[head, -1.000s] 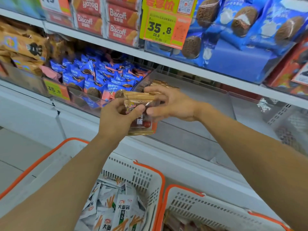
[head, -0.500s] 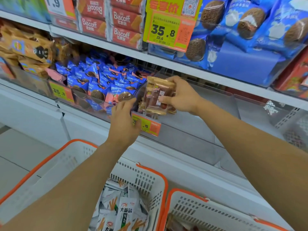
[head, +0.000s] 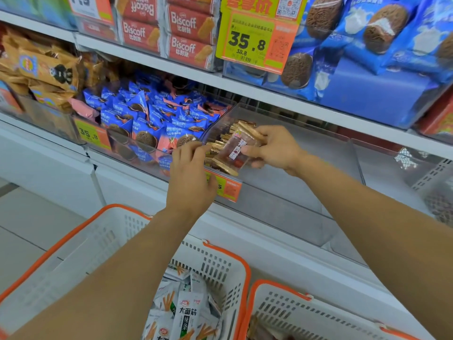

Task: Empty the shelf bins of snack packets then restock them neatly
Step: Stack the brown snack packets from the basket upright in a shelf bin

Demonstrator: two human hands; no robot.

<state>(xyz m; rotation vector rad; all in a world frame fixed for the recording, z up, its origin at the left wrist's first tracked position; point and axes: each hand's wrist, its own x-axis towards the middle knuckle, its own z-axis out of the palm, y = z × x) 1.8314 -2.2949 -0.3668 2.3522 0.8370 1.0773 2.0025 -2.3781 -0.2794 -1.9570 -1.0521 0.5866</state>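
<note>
You held a glossy foil-edged packet at a clear smooth plastic bin, above perforated white plastic baskets.

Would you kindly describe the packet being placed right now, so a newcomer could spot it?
Find the big yellow price sign reading 35.8; the clear bin sits below it. At its left end the right hand pinches a brown packet. Unlike the neighbouring blue biscuit packets, it is see-through with gold crimped edges.

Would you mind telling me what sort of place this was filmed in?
Most likely a shop's snack aisle: a price tag reading 35.8 hangs on the shelf, clear bins hold packets, and shopping baskets sit below.
</note>
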